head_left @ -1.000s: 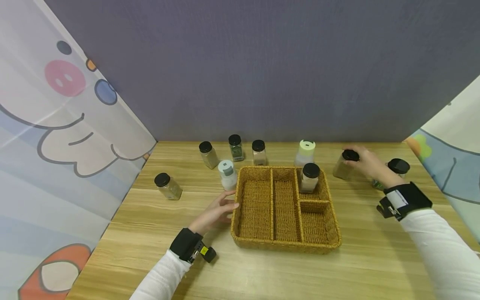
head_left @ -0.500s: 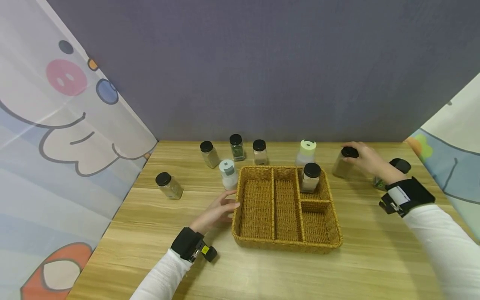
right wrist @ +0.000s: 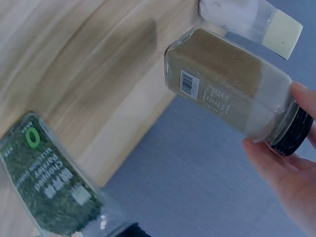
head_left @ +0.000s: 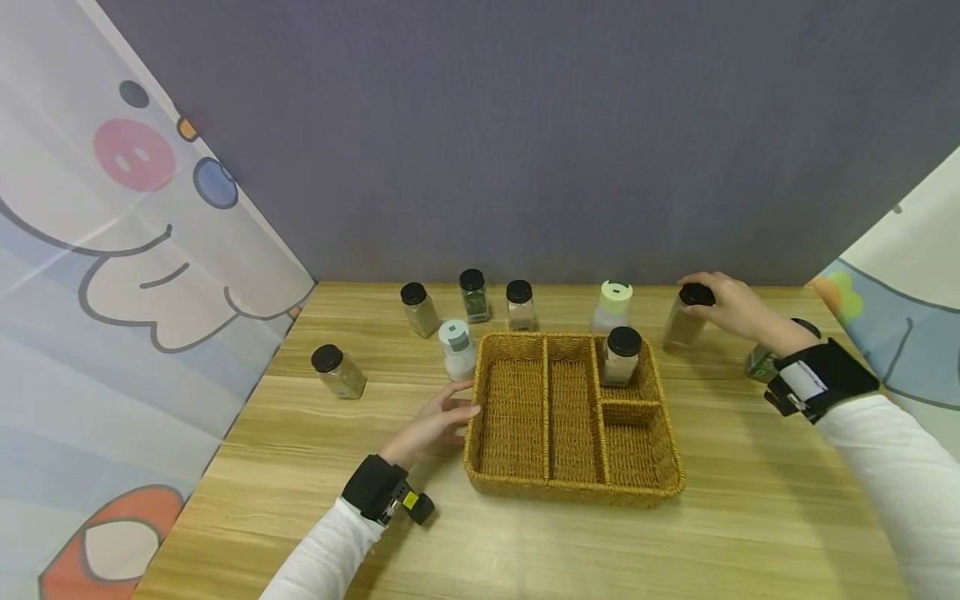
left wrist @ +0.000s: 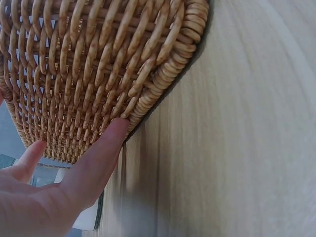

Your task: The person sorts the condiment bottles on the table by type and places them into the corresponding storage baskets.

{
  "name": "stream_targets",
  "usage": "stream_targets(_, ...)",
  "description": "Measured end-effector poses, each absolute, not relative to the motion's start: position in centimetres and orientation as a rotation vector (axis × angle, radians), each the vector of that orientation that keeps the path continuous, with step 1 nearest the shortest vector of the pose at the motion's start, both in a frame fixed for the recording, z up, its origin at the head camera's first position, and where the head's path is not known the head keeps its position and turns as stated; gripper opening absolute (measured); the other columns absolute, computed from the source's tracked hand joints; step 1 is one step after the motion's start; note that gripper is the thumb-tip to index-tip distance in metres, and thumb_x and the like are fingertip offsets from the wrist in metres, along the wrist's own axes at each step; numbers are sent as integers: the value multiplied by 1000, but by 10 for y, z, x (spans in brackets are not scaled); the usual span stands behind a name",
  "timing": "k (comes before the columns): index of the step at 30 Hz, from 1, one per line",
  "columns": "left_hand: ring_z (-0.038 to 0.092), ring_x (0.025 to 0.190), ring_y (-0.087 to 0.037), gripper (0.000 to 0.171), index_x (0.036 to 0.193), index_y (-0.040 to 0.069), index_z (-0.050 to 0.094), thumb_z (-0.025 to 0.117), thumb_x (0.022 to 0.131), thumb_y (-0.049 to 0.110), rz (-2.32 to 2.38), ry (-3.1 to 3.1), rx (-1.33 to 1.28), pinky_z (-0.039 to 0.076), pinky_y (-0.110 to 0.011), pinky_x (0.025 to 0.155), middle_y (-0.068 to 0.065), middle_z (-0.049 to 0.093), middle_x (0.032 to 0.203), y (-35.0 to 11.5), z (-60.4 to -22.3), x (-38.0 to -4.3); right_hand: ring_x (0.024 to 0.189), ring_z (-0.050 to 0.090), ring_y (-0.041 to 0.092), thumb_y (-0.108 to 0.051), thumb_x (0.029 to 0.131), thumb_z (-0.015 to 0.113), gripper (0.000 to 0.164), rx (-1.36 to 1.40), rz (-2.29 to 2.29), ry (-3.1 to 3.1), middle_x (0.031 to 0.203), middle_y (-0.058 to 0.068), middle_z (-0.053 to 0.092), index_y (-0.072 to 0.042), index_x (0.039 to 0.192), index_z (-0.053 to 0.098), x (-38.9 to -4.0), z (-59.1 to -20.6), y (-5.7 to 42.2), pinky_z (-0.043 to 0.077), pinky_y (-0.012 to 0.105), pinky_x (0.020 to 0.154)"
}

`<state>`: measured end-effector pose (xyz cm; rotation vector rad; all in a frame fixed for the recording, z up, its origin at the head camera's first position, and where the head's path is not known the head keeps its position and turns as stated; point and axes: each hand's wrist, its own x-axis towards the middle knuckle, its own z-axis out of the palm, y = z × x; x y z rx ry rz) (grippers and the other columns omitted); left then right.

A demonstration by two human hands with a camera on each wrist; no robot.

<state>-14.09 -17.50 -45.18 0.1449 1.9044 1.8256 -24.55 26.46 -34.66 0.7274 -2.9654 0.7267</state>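
Observation:
My right hand [head_left: 727, 304] grips a clear spice jar of brown powder [right wrist: 217, 74] near its black lid [right wrist: 294, 131]. In the head view that jar is tilted, at the table's back right; whether its base touches the wood I cannot tell. My left hand [head_left: 427, 429] rests its extended fingers against the outer left wall of a woven basket [left wrist: 89, 74]. The basket has several compartments, and a black-lidded jar of pale contents [head_left: 621, 357] stands in the back right one. Partly behind my right wrist is a jar of chopped parsley [right wrist: 49, 177].
Left of the basket stand a white bottle with a grey-blue cap [head_left: 457, 350] and a tan jar [head_left: 340, 373]. Along the back are another tan jar [head_left: 420, 310], a green-herb jar [head_left: 474, 296], a pale jar [head_left: 520, 307] and a bottle with a pale yellow cap [head_left: 613, 308]. A grey panel [head_left: 525, 150] rises behind.
My right hand has shifted slightly left and away from me, tilting the brown-powder jar a little more. My left hand and the basket have stayed in place.

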Motion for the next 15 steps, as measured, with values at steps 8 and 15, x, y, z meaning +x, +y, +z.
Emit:
stream_targets(8,49,108,-34,72,136,9,24,61,81,37,1841,1912,161,46,-48,82,-29,35,128,-174,-449,-140,91,47,42,-7,85,57,41,749,680,-2962,110,33,45,7,121,43,-245,-336,263,41,43,62)
stream_targets(15,50,107,-33,67,136,13,27,62,82,32,1859,1883,127,47,-46,81,-24,38,128,-177,-461,-144,88,48,39,-7,85,58,42,748,679,-2969,110,33,44,6,122,43,-242,-327,258,41,41,60)
